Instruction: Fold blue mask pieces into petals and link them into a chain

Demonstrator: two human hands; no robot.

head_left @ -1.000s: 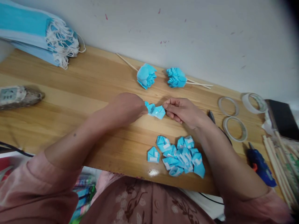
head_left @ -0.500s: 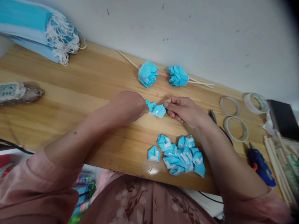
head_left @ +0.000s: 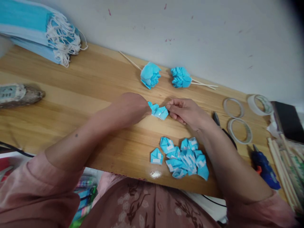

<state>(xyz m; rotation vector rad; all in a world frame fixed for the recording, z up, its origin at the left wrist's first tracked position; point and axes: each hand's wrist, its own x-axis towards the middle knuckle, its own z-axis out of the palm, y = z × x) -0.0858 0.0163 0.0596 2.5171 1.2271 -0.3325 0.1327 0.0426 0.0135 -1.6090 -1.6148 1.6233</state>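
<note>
A short strip of joined blue folded pieces (head_left: 160,112) lies between my hands at the middle of the table. Its right end is pinched by the thumb and fingers of my right hand (head_left: 180,110). My left hand (head_left: 136,107) is bent over the strip's left end, its back toward the camera and its fingers hidden. Nearer me lies a pile of loose blue folded pieces (head_left: 187,160) with white tabs, and one single piece (head_left: 156,156) sits left of it.
Behind my hands lie two blue paper flowers (head_left: 150,75) on sticks. To the right are black-handled scissors (head_left: 216,119), tape rolls (head_left: 240,131), a blue glue gun (head_left: 264,167) and wooden sticks (head_left: 281,171). Blue sheets with white loops (head_left: 28,22) are at the back left.
</note>
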